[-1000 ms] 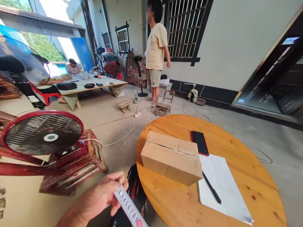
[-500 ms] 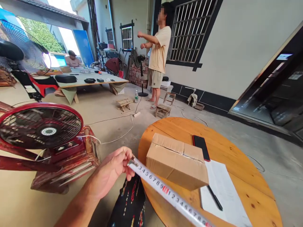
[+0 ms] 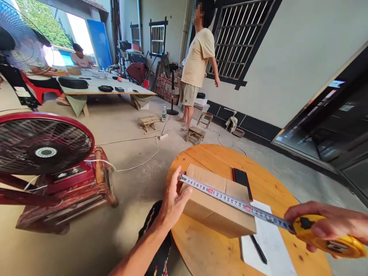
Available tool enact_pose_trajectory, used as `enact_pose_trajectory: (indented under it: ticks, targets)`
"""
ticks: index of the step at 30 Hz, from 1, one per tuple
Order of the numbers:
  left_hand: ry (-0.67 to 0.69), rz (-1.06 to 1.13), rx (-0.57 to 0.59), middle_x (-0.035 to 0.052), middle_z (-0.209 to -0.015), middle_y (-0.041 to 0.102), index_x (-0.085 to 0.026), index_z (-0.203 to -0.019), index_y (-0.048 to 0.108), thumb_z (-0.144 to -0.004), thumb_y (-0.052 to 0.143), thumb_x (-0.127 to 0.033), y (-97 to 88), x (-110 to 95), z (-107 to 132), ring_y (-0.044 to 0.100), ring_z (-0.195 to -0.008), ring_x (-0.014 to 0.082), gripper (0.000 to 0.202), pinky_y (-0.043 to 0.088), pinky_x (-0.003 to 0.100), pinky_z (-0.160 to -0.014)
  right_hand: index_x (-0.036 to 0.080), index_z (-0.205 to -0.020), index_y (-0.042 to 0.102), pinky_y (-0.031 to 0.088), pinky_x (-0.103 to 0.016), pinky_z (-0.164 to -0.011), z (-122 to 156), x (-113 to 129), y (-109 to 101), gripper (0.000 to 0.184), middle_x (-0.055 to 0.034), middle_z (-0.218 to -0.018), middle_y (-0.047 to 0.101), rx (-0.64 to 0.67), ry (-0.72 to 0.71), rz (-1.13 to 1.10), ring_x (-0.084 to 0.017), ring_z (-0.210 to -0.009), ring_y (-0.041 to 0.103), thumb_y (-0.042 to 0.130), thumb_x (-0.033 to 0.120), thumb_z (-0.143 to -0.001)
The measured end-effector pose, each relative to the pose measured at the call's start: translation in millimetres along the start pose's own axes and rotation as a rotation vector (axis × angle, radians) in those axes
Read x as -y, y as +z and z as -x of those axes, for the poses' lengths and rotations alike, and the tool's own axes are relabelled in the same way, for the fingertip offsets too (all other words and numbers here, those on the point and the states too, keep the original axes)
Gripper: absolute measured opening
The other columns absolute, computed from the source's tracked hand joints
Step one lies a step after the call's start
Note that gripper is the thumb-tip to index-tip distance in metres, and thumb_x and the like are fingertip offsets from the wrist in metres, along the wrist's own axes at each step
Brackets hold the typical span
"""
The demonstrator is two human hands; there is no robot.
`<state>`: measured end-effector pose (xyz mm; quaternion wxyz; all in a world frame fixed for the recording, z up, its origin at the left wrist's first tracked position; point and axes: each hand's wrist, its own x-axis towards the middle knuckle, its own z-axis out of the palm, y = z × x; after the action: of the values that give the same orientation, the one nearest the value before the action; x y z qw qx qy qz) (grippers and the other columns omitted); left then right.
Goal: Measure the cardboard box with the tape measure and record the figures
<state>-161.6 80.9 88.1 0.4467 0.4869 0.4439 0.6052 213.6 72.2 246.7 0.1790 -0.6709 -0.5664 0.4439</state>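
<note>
A brown cardboard box point(image 3: 218, 209) lies on a round wooden table point(image 3: 267, 172). My left hand point(image 3: 175, 199) pinches the free end of a white measuring tape point(image 3: 230, 199) at the box's left end. The tape stretches along the box top to a yellow tape measure case point(image 3: 330, 239), which my right hand point(image 3: 327, 222) grips past the box's right end. A black phone point(image 3: 242, 180) lies just behind the box. A white sheet of paper point(image 3: 270, 245) and a black pen point(image 3: 258, 249) lie to its right.
A red floor fan point(image 3: 43, 145) stands at the left. A person in a beige shirt point(image 3: 198, 57) stands beyond the table beside a small wooden stool point(image 3: 198, 132). Cables run across the concrete floor. A low long table point(image 3: 94, 86) with another seated person point(image 3: 79, 57) is at the back left.
My left hand carried the tape's end up and right from below the table edge onto the box's left end. My right hand with the yellow case has come into view, the tape stretched along the box.
</note>
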Motion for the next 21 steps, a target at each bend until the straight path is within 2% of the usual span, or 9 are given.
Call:
enact_pose_trajectory:
  ticks: [4,8,11,15,18,21]
  targets:
    - [0.053,-0.020,-0.083,0.0091,-0.150,0.045,-0.025,-0.151,0.029,-0.090,0.055,-0.038,9.2,-2.4,1.3,0.044,-0.137,0.0245,0.067,0.036,0.040,-0.113,0.018,-0.097,0.079,0.050,-0.027,-0.056,-13.2,25.6,-13.7,0.040,-0.0141,-0.092,0.074,0.260,0.127,0.000,-0.022,-0.066,0.074,0.062,0.033,-0.063]
    - [0.029,-0.185,-0.116,0.0070,-0.142,0.054,-0.024,-0.137,0.052,-0.089,0.055,-0.039,11.9,-8.0,2.2,0.047,-0.134,0.0259,0.050,0.035,0.040,-0.114,0.011,-0.104,0.075,0.050,-0.023,-0.060,-19.6,31.5,-22.1,0.044,-0.0119,-0.093,0.073,0.434,0.133,0.067,-0.021,-0.073,0.073,0.060,0.027,-0.067]
    - [0.013,-0.274,-0.141,0.0061,-0.138,0.058,-0.024,-0.130,0.059,-0.087,0.055,-0.044,11.0,-11.4,1.4,0.050,-0.131,0.0269,0.048,0.038,0.039,-0.111,0.008,-0.108,0.072,0.050,-0.020,-0.058,-27.7,25.7,-24.1,0.046,-0.0108,-0.092,0.073,0.511,0.119,0.097,-0.019,-0.070,0.072,0.059,0.026,-0.067]
    - [-0.007,-0.319,-0.163,0.0045,-0.136,0.059,-0.026,-0.129,0.060,-0.085,0.056,-0.049,10.5,-11.9,1.9,0.051,-0.129,0.0272,0.050,0.042,0.038,-0.108,0.010,-0.109,0.071,0.053,-0.022,-0.054,-42.1,11.9,-29.0,0.052,-0.0098,-0.088,0.074,0.585,0.137,0.093,-0.022,-0.069,0.073,0.069,0.031,-0.060]
    - [-0.051,-0.335,-0.173,0.0047,-0.133,0.062,-0.027,-0.130,0.060,-0.085,0.056,-0.053,10.2,-11.3,3.0,0.053,-0.127,0.0290,0.052,0.046,0.040,-0.103,0.012,-0.108,0.071,0.055,-0.023,-0.054,-49.1,5.4,-31.1,0.054,-0.0102,-0.091,0.073,0.601,0.141,0.068,-0.023,-0.071,0.073,0.071,0.033,-0.059]
    - [-0.067,-0.332,-0.173,0.0049,-0.132,0.063,-0.028,-0.130,0.059,-0.085,0.056,-0.053,9.6,-10.5,3.5,0.053,-0.126,0.0295,0.052,0.043,0.042,-0.106,0.013,-0.108,0.071,0.055,-0.024,-0.053,-49.6,4.3,-29.5,0.054,-0.0098,-0.092,0.073,0.606,0.139,0.063,-0.022,-0.071,0.073,0.072,0.035,-0.058]
